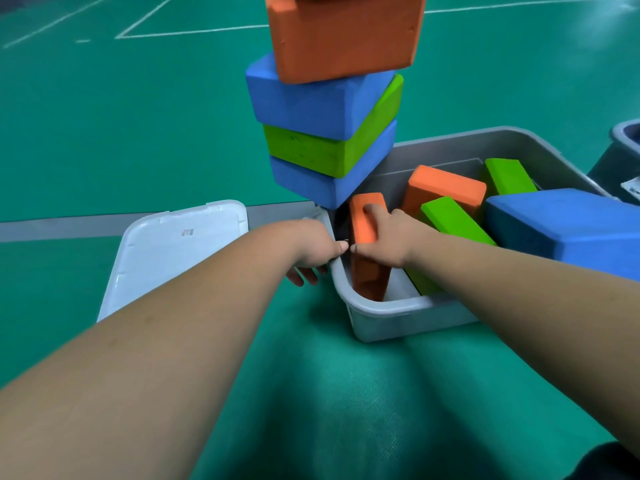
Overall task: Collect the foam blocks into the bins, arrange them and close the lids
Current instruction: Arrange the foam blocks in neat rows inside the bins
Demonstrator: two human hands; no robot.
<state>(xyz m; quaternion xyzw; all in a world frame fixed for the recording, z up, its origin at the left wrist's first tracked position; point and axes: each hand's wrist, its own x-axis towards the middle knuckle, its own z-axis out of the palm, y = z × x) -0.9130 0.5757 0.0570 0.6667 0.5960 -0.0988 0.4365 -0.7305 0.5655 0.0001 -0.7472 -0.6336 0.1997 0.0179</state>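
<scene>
Inside grey plastic bin (398, 323): right hand (388, 233) grips upright matte orange foam block (369, 275); left hand (311, 244) clasps smooth rim.

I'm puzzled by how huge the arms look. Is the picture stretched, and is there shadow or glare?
Head view: wide-angle stretch swells the forearms toward the lower corners; a soft dark shadow lies on the green floor between them; pale glare washes the floor at top right; the white lid looks overbright; the block stack is cropped by the top edge.
</scene>
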